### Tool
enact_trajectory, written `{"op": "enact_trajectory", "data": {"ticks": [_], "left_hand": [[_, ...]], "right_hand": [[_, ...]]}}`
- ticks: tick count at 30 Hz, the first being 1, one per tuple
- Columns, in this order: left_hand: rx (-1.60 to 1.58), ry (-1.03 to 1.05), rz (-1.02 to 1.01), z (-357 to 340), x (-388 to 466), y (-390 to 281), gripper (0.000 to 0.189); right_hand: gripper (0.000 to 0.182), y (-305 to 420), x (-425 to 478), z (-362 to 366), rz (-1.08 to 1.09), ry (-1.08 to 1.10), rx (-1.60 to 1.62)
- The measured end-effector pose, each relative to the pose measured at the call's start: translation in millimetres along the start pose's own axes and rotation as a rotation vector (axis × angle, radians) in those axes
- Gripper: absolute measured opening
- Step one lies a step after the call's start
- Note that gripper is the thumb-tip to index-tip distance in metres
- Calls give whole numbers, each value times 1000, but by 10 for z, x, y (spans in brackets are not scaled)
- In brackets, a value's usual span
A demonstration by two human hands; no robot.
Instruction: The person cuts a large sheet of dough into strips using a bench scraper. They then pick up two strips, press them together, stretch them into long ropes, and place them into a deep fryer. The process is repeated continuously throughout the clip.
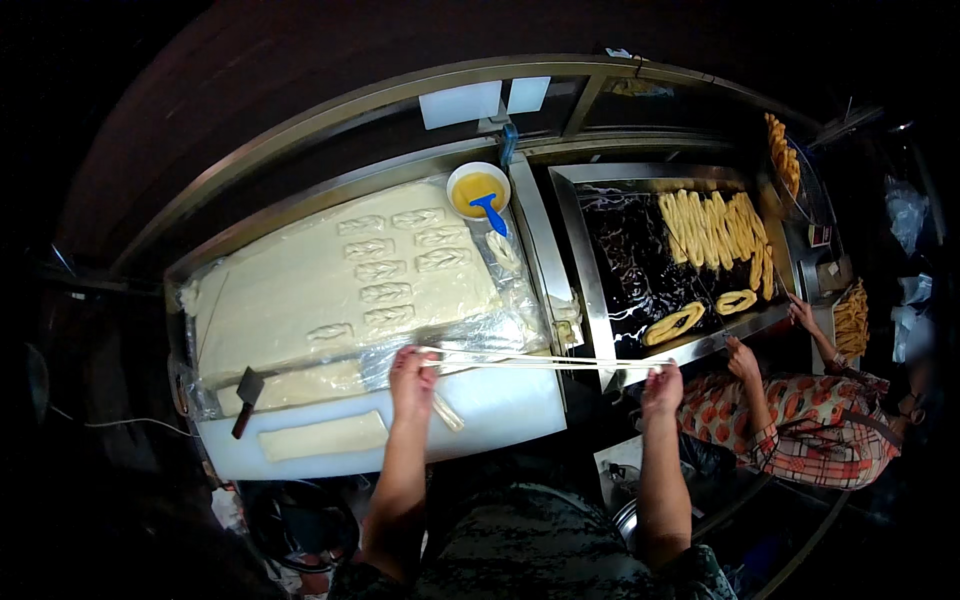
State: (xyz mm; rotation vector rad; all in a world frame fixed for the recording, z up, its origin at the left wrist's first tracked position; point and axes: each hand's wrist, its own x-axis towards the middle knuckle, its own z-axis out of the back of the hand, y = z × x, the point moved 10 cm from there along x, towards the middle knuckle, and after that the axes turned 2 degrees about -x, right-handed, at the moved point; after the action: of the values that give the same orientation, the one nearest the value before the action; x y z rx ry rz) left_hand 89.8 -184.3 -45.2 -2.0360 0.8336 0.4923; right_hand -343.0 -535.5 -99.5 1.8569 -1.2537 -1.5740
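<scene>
Between my two hands hangs a long stretched strand of pale dough [540, 362], doubled into thin lines. My left hand [413, 379] grips one end above the front of the white cutting board [510, 401]. The other end is pinched in my right hand [662, 386], near the front corner of the fryer. A short dough strip [448, 412] lies on the board beside my left wrist, and a flat dough piece [322, 437] farther left. Behind the board a large dough sheet [277, 277] carries several twisted dough pieces [380, 270].
A scraper [250, 386] with a dark handle rests at the board's left. A white bowl [450, 196] of yellow liquid holds a blue brush [491, 214]. Dough sticks [705, 232] float in the oil fryer [589, 240]; a co-worker [795, 427] holds long thin sticks over it.
</scene>
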Motion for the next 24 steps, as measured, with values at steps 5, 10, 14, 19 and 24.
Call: {"op": "enact_trajectory", "data": {"ticks": [5, 10, 14, 19, 24], "left_hand": [[60, 46, 46, 96, 0, -153, 26], [221, 80, -15, 58, 170, -311, 23], [232, 0, -34, 235, 331, -417, 19], [234, 120, 82, -182, 142, -108, 19], [318, 61, -11, -157, 461, -372, 19]], "right_hand": [[18, 80, -348, -128, 96, 141, -456], [21, 221, -779, -400, 762, 423, -1440], [19, 217, -330, 382, 361, 284, -1240], [25, -144, -560, 48, -149, 213, -424], [40, 33, -316, 337, -187, 155, -1]]}}
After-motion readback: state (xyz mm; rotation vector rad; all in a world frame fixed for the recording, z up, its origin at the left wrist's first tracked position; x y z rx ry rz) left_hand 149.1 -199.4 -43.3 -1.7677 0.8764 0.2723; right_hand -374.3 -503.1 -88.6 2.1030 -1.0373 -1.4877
